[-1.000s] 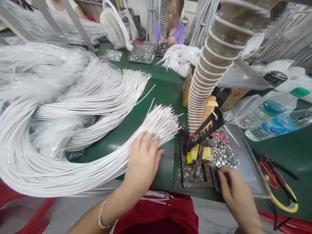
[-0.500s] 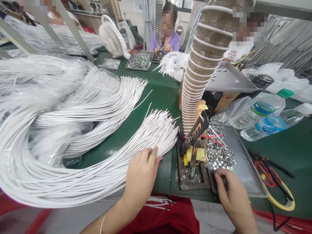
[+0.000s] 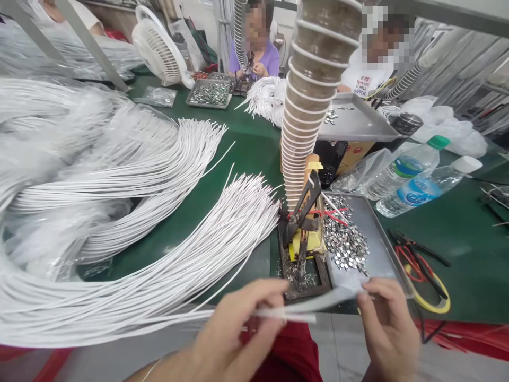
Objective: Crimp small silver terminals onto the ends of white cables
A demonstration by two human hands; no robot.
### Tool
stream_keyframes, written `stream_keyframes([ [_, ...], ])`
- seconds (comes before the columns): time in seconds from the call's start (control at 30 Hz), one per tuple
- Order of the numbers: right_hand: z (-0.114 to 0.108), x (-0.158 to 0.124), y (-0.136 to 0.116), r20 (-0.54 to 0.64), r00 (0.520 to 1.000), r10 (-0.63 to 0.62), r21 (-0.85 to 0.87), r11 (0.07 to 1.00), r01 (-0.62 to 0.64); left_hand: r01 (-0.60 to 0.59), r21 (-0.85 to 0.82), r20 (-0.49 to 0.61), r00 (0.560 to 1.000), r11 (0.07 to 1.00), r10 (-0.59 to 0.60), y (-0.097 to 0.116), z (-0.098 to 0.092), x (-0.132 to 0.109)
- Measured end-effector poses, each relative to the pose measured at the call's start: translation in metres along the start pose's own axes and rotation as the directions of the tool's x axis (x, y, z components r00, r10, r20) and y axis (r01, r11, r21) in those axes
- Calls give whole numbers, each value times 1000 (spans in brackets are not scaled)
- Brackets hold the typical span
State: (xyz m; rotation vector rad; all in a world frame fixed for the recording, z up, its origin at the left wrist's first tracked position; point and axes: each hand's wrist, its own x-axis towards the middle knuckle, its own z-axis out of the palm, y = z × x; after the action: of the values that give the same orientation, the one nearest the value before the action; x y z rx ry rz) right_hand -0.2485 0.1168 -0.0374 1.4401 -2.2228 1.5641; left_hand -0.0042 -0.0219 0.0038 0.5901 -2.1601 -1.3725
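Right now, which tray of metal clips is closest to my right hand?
The grey tray beside the black press, just beyond your right hand; the other tray of clips lies far across the green table by the fan.

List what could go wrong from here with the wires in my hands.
1. The white wires held between the left hand and right hand trail from the big bundle; pulling may drag neighbouring wires loose.
2. The right hand is close to the tray rim; a bump might spill the metal pieces.
3. The wires pass just in front of the crimping tool and could snag.
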Motion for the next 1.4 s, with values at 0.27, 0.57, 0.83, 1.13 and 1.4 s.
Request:
stream_keyframes([
  [0.27,-3,-22,-26,219,974,-66,293,956,-1,228,-91,336,924,969,-186,-5,33,7],
  [0.57,6,-19,-36,331,942,-53,324,944,-60,246,-163,372,912,956,-171,-10,35,2],
  [0.83,16,-23,-39,480,876,-44,284,953,-107,201,-183,324,937,962,-134,-12,36,6],
  [1.13,18,-12,-31,444,889,-113,197,980,26,252,-205,349,921,946,-170,-15,34,16],
  [1.4,13,38,38,298,952,-70,-425,883,198,327,-249,273,927,912,-258,-16,35,17],
])
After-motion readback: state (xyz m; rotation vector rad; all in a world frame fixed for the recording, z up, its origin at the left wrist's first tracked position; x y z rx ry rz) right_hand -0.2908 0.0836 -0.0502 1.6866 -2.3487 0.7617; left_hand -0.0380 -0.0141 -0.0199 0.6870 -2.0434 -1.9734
